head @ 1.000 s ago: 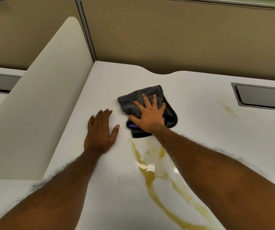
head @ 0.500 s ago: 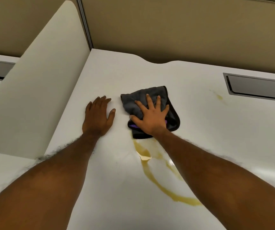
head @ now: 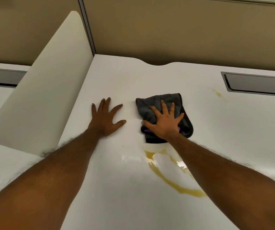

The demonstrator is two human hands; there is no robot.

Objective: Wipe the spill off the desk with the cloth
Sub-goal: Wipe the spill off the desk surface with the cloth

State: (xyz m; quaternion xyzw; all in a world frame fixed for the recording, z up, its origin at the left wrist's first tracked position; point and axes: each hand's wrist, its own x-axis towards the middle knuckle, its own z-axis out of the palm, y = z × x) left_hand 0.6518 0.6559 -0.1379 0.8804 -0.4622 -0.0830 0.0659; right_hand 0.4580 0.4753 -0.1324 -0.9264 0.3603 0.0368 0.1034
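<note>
A dark grey cloth (head: 151, 105) with a black edge lies bunched on the white desk (head: 233, 138). My right hand (head: 164, 123) lies flat on it with fingers spread, pressing it down. A yellow-brown spill (head: 171, 183) curves across the desk just nearer than the cloth, partly hidden under my right forearm. A small yellow streak (head: 218, 93) sits further right. My left hand (head: 106, 117) rests flat on the bare desk, fingers apart, to the left of the cloth and apart from it.
A white rounded divider panel (head: 47, 100) stands along the desk's left edge. Tan partition walls (head: 183, 30) close off the back. A grey recessed cable tray (head: 256, 83) is set into the desk at the far right.
The cloth and my right hand have slid a little toward me and right, over the top of the spill; the upper part of the yellow trail is gone. My left hand's fingers have spread.
</note>
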